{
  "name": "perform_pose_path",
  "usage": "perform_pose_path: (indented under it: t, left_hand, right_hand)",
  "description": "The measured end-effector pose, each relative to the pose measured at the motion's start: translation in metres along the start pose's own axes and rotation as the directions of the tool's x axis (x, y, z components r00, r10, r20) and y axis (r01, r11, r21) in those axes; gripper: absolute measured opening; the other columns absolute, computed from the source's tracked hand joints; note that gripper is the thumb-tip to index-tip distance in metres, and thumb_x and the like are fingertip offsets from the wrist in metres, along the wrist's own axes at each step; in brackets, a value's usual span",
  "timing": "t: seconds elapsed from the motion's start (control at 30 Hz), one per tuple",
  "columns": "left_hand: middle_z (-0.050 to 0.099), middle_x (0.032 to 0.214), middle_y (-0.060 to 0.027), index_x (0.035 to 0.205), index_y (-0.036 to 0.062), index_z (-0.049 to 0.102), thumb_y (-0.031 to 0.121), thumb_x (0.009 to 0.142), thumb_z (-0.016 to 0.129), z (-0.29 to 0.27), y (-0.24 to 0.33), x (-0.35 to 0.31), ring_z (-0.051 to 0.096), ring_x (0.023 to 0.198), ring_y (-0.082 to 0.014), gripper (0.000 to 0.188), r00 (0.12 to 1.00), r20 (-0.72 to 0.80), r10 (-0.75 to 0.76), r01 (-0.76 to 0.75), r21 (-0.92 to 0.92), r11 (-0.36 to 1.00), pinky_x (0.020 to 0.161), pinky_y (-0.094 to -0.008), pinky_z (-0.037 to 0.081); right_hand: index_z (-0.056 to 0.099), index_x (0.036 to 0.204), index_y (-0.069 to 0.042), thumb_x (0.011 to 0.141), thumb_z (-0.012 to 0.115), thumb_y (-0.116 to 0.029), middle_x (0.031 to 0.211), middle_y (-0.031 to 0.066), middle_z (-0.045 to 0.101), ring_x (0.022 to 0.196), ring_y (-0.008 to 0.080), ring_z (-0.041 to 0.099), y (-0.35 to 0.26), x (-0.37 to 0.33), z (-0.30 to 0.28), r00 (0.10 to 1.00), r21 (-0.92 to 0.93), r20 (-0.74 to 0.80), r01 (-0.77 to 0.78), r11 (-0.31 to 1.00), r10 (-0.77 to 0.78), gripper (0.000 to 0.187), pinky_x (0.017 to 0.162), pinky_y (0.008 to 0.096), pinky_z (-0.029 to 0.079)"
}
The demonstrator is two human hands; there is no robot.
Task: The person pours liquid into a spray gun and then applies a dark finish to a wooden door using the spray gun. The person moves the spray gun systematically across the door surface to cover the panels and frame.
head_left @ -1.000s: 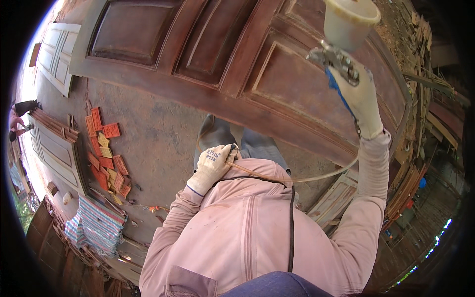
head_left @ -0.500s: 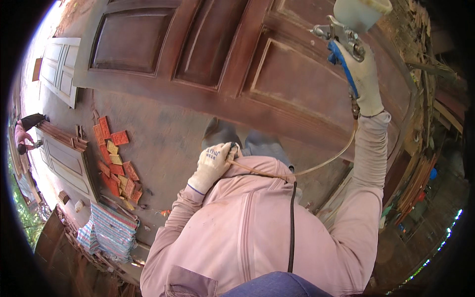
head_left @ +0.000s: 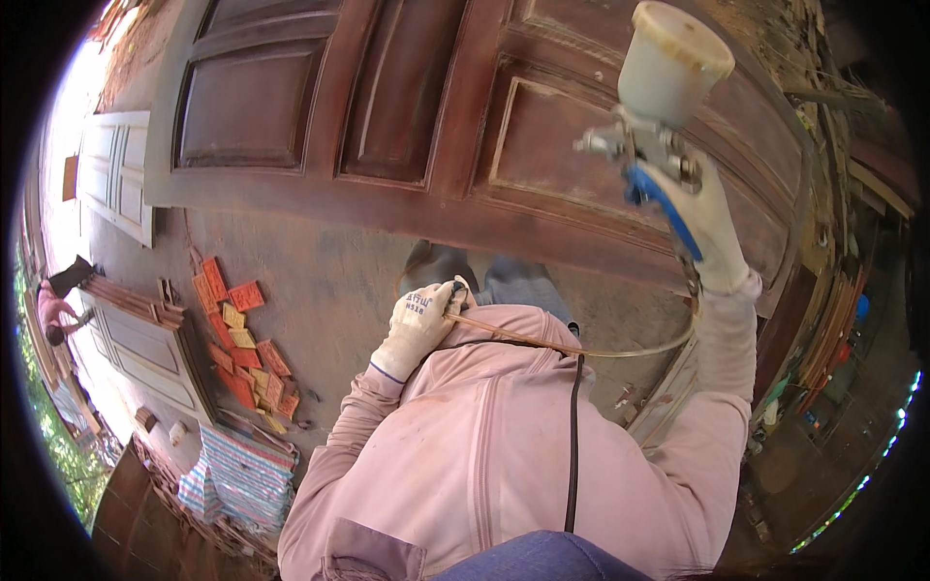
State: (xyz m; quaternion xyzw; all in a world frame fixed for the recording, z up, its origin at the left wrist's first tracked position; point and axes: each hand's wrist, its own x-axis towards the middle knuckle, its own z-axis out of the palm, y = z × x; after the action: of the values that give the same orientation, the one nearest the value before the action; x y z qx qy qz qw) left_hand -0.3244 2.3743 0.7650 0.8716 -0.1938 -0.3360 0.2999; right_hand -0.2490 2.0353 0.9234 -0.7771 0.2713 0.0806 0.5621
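My gloved right hand (head_left: 719,228) is wrapped round the handle of a paint spray gun (head_left: 668,73), whose white cup stands on top and whose nozzle points left. Below it, a reddish-brown panelled wooden door (head_left: 387,198) lies across the far side. A thin clear hose (head_left: 620,352) loops from under the gun back to my waist. There my gloved left hand (head_left: 415,324) is closed round the hose, next to the bunched pink jacket. The fingertips of the left hand are partly hidden.
Orange and yellow blocks (head_left: 247,353) lie scattered on the floor at left. Beyond them are stacked panelled doors (head_left: 145,353) and a bent-over person (head_left: 63,305). A striped sheet (head_left: 247,474) is at lower left; timber strips (head_left: 814,329) line the right side.
My right hand has brought the spray gun nearer to me and slightly left. The hose now sags lower. The view has shifted a little; my left hand keeps its hold.
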Motion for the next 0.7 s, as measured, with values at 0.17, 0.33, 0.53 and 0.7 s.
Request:
perform_pose_path:
  t: [0.17,0.33,0.53,0.7]
  left_hand:
    - [0.069,0.092,-0.014,0.101,0.008,0.065,0.031,0.099,0.052,-0.005,-0.008,0.004,0.066,0.086,-0.036,0.027,0.995,-0.058,0.087,-0.084,0.055,0.995,0.075,-0.0462,0.053]
    - [0.07,0.096,-0.0181,0.106,0.0036,0.068,0.026,0.096,0.058,-0.019,-0.008,0.01,0.066,0.09,-0.038,0.026,0.999,-0.007,0.051,-0.051,0.061,0.997,0.079,-0.0459,0.053]
    - [0.07,0.098,-0.0186,0.107,0.005,0.068,0.024,0.095,0.058,-0.016,-0.016,0.021,0.066,0.092,-0.0395,0.024,0.997,0.012,0.071,-0.072,0.081,0.994,0.08,-0.0464,0.052]
    - [0.07,0.096,-0.0156,0.109,0.0071,0.067,0.028,0.097,0.055,-0.017,-0.016,0.028,0.066,0.09,-0.0373,0.027,0.993,0.051,0.104,-0.111,0.145,0.983,0.078,-0.0465,0.052]
  right_hand:
    - [0.066,0.111,0.002,0.092,0.071,-0.016,0.088,0.0052,0.069,0.071,0.0109,0.066,0.002,0.067,-0.005,0.991,0.197,-0.027,0.132,0.972,-0.129,0.026,0.063,0.025,0.055]
    - [0.066,0.109,0.002,0.092,0.071,-0.014,0.083,0.003,0.067,0.063,0.0097,0.063,0.034,0.072,-0.04,0.983,0.238,-0.149,0.138,0.961,-0.105,0.025,0.056,0.0242,0.053]
    - [0.069,0.106,0.0,0.092,0.071,-0.017,0.084,0.0032,0.068,0.064,0.0081,0.062,0.073,0.028,-0.106,0.914,0.073,-0.391,0.143,0.987,-0.103,0.022,0.056,0.0234,0.052]
    - [0.069,0.106,0.0,0.092,0.069,-0.017,0.082,0.0033,0.067,0.063,0.008,0.061,0.098,0.004,-0.149,0.79,-0.01,-0.613,0.027,1.0,-0.028,0.022,0.055,0.0239,0.051]
